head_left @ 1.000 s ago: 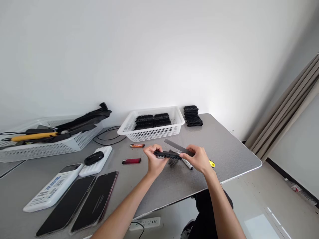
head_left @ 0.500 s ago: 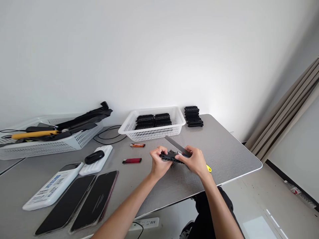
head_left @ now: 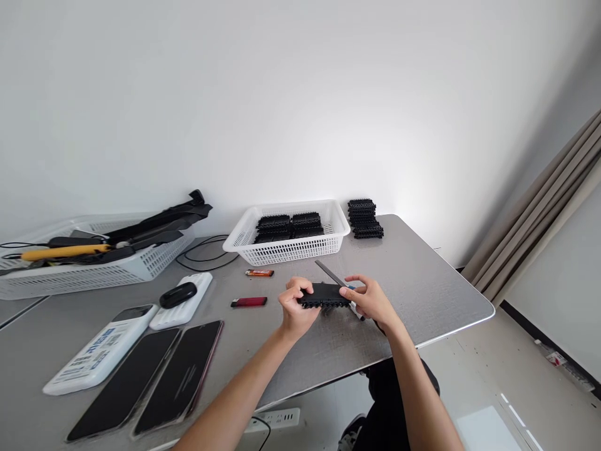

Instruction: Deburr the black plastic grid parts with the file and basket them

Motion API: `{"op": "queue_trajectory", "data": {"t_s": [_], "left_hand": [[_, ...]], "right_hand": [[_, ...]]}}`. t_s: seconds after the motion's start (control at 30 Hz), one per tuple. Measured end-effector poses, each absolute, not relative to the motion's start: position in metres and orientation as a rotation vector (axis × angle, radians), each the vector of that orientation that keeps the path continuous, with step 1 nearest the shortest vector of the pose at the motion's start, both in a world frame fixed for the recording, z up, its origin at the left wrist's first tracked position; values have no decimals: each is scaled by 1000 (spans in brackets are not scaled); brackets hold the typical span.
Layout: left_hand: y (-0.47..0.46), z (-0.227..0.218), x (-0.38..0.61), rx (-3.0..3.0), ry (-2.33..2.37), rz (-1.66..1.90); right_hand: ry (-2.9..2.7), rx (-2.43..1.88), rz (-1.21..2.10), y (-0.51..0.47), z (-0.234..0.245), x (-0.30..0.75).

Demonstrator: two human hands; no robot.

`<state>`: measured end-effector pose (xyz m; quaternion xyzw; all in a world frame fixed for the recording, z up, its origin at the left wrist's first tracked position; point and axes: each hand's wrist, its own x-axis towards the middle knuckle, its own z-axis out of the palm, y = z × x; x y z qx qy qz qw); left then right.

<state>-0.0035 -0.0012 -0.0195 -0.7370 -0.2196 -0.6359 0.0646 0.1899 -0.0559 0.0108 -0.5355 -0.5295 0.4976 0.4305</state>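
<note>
A black plastic piece with a toothed edge (head_left: 323, 293) is held up over the table, its broad flat face toward me. Curled fingers of my left hand (head_left: 297, 307) grip its left end. My right hand (head_left: 370, 302) is at the other end, its thumb touching the piece's corner and its index finger raised and bent. From under that hand a flat grey metal file (head_left: 329, 273) points up and left, behind the piece; its handle is hidden. A small white object (head_left: 357, 312) shows below my right fingers, too covered to name.
A white basket (head_left: 295, 254) holds similar black pieces; more are stacked (head_left: 364, 218) to its right. An orange lighter (head_left: 259, 273) and a red lighter (head_left: 248, 302) lie leftward. Beyond are two phones (head_left: 181, 376), white boxes (head_left: 101, 351), a black mouse-like object (head_left: 178, 295) and a tool basket (head_left: 141, 269).
The black piece has turned so its broad face shows. My right fingers have loosened and shifted, and the file lies at a slightly different angle. The yellow handle end has gone out of sight.
</note>
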Motion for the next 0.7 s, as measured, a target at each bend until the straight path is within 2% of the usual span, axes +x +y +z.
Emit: {"op": "queue_trajectory", "data": {"t_s": [0.1,0.23,0.37,0.5,0.7], "left_hand": [[-1,-21,-6,-2306,-722,-1881],[-4,-22,-3,-2603,-955,-1921],[-5,-18,3,-2884,-1216,-2345],[-3,-9,3,-2789,-1599,-2737],[0,-5,-3,-2789,-1947,-2611]], "right_hand": [[-1204,-1259,1324,-55,11,188],[-1037,-1257,1239,-52,9,191],[-987,-1191,1108,-48,5,196],[-1040,-1202,997,-46,1,195],[-1262,-1289,978,-52,6,186]]}}
